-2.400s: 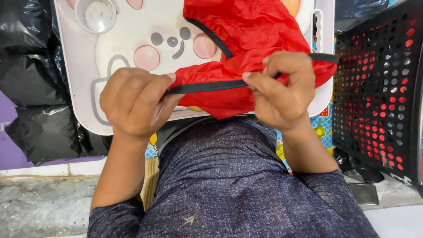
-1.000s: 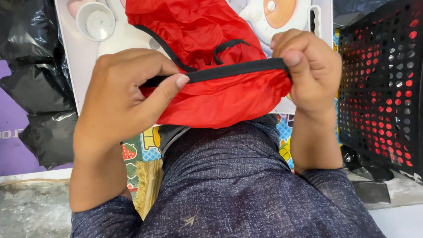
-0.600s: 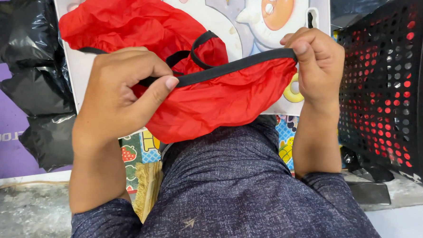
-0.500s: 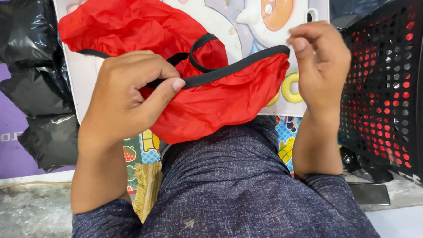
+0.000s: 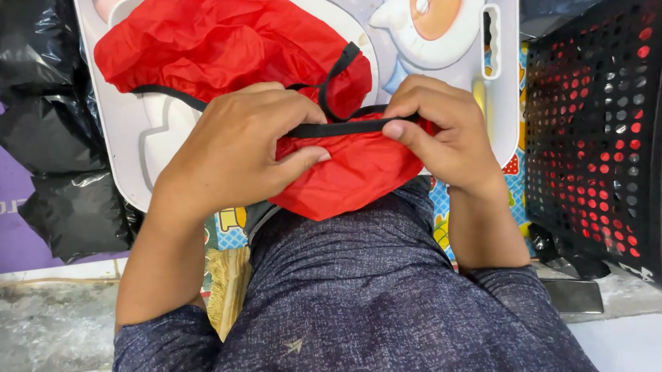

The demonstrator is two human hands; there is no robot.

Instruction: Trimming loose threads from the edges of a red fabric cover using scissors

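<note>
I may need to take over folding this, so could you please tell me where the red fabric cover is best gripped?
Grip the red fabric cover along its black edge band, coming from both sides as the left hand and right hand do. The band is flat, firm and pulled straight, whereas the thin red cloth bunches loosely.

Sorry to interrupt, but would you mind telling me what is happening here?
A person is handling a red fabric item with both hands. The left hand and right hand pinch its black trim band close together, over a white cartoon-printed board. Part of the cloth lies spread on the board. A black perforated basket stands to the right.
</note>
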